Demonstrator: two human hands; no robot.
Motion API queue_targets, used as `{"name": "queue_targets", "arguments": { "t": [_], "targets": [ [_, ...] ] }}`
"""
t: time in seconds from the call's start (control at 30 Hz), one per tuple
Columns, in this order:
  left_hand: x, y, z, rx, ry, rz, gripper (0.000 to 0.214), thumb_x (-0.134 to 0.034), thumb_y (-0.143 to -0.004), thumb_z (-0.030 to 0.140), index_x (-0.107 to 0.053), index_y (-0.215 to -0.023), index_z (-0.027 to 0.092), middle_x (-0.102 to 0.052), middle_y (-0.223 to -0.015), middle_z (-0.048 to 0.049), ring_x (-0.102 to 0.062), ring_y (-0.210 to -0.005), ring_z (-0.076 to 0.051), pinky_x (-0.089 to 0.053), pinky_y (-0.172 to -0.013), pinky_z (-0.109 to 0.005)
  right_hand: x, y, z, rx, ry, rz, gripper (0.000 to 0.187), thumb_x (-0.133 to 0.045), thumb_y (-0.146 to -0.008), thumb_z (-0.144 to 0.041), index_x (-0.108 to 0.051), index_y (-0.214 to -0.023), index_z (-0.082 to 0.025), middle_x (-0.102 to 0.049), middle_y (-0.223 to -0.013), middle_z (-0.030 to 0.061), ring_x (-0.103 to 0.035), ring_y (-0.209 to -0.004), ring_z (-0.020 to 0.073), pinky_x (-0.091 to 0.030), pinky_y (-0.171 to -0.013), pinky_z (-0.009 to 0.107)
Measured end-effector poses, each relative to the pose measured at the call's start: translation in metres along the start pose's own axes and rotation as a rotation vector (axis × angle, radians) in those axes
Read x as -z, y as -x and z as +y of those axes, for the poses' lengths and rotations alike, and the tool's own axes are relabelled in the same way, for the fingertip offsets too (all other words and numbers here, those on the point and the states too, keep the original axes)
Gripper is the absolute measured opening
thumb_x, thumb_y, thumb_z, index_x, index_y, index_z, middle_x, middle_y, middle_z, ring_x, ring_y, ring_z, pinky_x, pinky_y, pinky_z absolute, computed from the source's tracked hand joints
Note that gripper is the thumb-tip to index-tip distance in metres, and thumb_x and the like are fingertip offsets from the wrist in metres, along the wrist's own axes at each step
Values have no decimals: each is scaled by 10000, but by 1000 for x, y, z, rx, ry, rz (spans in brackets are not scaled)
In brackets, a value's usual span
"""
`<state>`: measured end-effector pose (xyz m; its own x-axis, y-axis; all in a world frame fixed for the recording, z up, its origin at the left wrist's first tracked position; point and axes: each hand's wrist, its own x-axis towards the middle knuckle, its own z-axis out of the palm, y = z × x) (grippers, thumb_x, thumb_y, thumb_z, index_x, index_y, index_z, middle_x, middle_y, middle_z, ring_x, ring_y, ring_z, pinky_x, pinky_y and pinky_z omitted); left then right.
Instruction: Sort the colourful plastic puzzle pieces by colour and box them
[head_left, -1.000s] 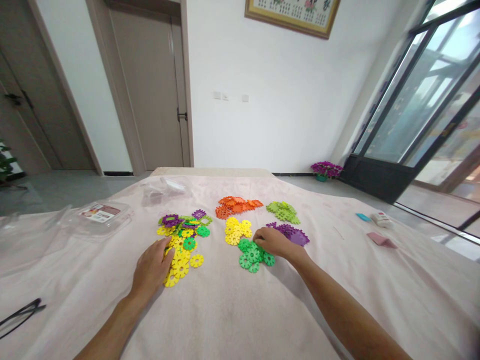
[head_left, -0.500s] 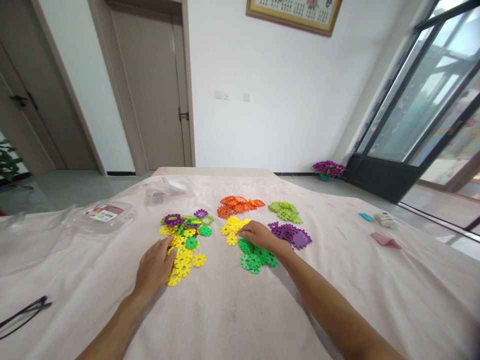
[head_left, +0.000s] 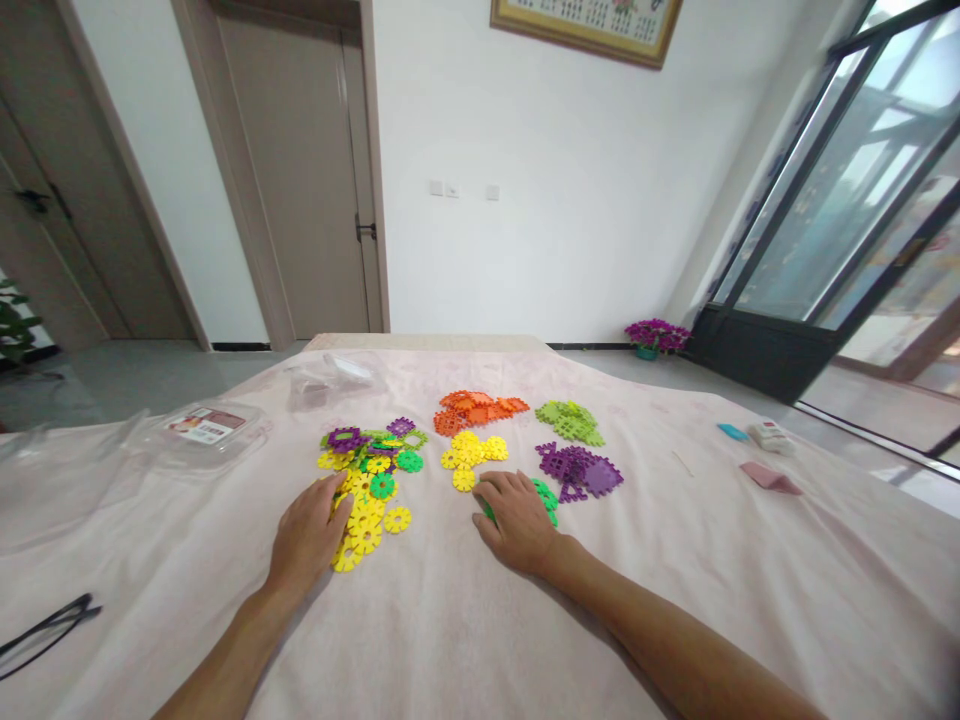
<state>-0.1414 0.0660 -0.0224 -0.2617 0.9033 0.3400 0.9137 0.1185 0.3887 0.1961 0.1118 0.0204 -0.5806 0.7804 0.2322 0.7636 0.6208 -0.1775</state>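
Note:
Flat plastic snowflake pieces lie in heaps on a pale pink cloth [head_left: 450, 620]. My left hand [head_left: 307, 535] rests palm down at the near edge of a mixed heap [head_left: 371, 480] of yellow, green and purple pieces, fingers loosely together on yellow ones. My right hand [head_left: 517, 520] lies flat over the green heap [head_left: 546, 495], fingers spread, covering most of it. Sorted heaps sit beyond: yellow [head_left: 471, 455], orange [head_left: 476, 410], light green [head_left: 568, 422] and purple [head_left: 579, 468].
A clear plastic box [head_left: 206, 430] and a clear bag [head_left: 330, 380] lie at the left back. Black glasses [head_left: 45, 630] rest near the left edge. Small blue, white and pink items [head_left: 757, 450] lie at the right. Doors, a potted plant and a glass door stand behind.
My right hand drew back from the yellow heap toward me and now lies flat on the green heap. My left hand has stayed in place.

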Motion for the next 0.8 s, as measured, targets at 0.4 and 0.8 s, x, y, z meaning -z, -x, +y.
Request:
{"name": "queue_targets", "arguments": {
  "t": [0.4, 0.8],
  "targets": [
    [2, 0, 2, 12, 18, -5, 466, -350, -973, 375, -590, -1322, 180, -653, -1376, -120, -581, -1289, -239, -390, -1123, -370, -4, -20, 6, 13, 31, 29, 317, -544, -991, -401, -652, -1262, -275, -637, -1292, 74, -510, -1213, 262, -281, -1072, 449],
    [4, 0, 2, 50, 146, 11, 493, -347, -969, 379, -632, -1310, 164, -669, -1365, -115, -599, -1277, -245, -419, -1117, -379, -3, -46, -57, 64, -14, -53, 258, -510, -1003, -356, -724, -1059, -223, -680, -1024, 84, -591, -958, 223, -385, -790, 326]
  ]
}}
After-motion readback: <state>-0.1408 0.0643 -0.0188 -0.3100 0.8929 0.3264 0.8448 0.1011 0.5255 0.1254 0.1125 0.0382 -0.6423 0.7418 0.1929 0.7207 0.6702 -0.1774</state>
